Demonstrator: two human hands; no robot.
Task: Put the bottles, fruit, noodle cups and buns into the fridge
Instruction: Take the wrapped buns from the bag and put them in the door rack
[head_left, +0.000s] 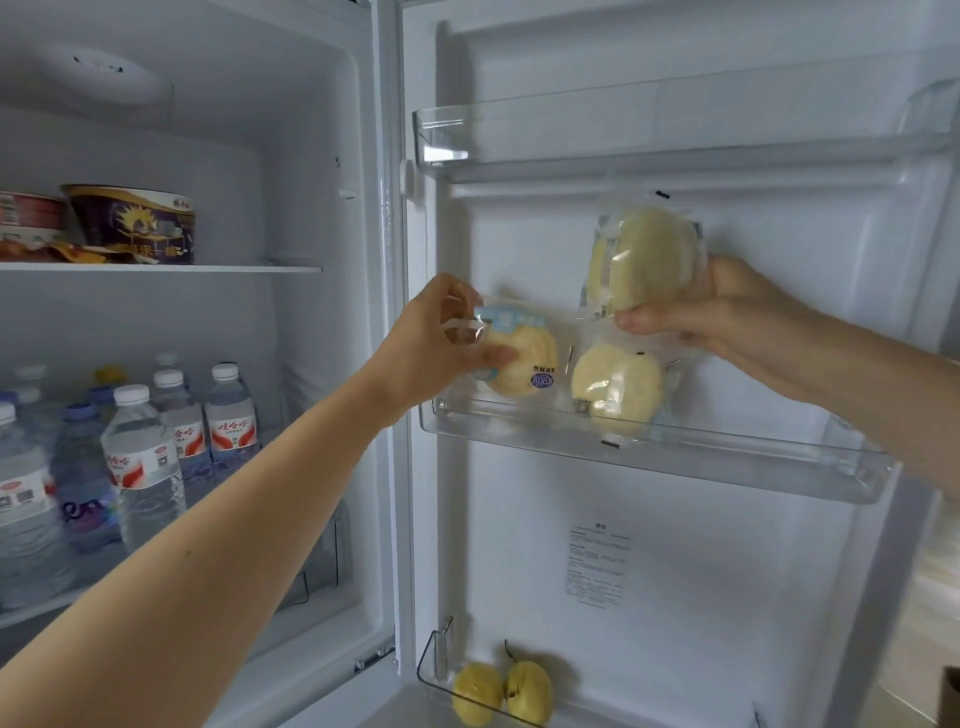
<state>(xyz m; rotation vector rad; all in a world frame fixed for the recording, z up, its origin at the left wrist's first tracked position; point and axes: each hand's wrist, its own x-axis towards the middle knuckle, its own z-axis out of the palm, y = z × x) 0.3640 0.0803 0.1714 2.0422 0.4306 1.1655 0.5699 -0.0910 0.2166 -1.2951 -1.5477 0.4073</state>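
The left hand (441, 332) pinches the clear wrapper of a pale yellow bun with a blue-and-white label (519, 348), thumb under and fingers curled over its top edge, holding it at the left end of the clear plastic middle door shelf (753, 460). The right hand (727, 312) grips a second wrapped pale bun (644, 260) upright between thumb and curled fingers, above the shelf and just over a third wrapped bun (618, 384) already standing near the shelf's middle.

The slippery wrappers are the worry: the left pinch has mostly film, so the bun could slide out and tip over the low front rail. Lowered onto the standing bun rather than beside it, the right-hand bun could topple both.

Two yellow fruits (501, 691) sit at the left end of the bottom door shelf.
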